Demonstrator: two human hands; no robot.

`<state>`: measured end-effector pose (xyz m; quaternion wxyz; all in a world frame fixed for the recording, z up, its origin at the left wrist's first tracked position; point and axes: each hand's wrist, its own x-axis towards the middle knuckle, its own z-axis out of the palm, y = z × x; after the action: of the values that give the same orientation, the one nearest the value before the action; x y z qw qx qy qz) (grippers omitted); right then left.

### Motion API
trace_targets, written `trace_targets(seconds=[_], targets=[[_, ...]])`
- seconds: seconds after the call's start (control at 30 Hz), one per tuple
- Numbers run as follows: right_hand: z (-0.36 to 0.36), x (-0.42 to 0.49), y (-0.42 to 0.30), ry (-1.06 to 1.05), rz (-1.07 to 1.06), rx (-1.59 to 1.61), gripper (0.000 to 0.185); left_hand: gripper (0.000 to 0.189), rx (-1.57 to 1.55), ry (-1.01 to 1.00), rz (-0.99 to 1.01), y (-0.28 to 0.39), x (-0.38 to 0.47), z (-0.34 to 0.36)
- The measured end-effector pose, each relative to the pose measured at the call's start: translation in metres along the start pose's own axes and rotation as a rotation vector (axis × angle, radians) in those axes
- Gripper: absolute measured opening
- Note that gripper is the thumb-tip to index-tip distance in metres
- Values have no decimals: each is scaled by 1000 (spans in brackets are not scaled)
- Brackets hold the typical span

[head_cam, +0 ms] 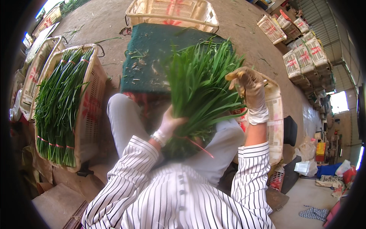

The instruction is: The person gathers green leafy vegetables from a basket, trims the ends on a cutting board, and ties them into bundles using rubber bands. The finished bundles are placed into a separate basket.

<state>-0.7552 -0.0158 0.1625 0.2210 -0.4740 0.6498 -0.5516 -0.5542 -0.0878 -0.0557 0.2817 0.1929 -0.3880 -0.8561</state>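
My left hand (171,122), in a pale glove with a beaded bracelet at the wrist, grips a bunch of long green leafy stalks (197,83), which look like garlic chives. A pink tie (200,146) circles the bunch's lower end, one tail sticking out. The leaves fan out over a bench covered with dark green cloth (145,65). Right of the leaves, my right hand (248,83) is raised in a stained glove, its fingers bent. Whether it pinches a leaf cannot be told.
On the left, a plastic crate (93,86) holds several tied bunches, beside another crate (30,77). One crate (171,18) stands beyond the bench, another (274,114) at my right. Stacked crates (304,57) are farther right. Leaf scraps lie on the cloth and floor.
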Motion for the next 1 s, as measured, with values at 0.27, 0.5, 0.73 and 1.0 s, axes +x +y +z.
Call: trace_targets(seconds=[0.27,0.5,0.73,1.0], targets=[[27,12,16,-137,-653,-1353,23,62,20,-22,-6,-7,2,-3],[33,-9,-7,101,-110,-502,30,61,5,4,0,-1,-2,-5],[58,-21,47,-35,-341,-1371,26,59,-58,6,-40,-2,-2,5],[42,-6,-8,64,-488,-336,8,56,-58,-17,-7,-10,0,-13]])
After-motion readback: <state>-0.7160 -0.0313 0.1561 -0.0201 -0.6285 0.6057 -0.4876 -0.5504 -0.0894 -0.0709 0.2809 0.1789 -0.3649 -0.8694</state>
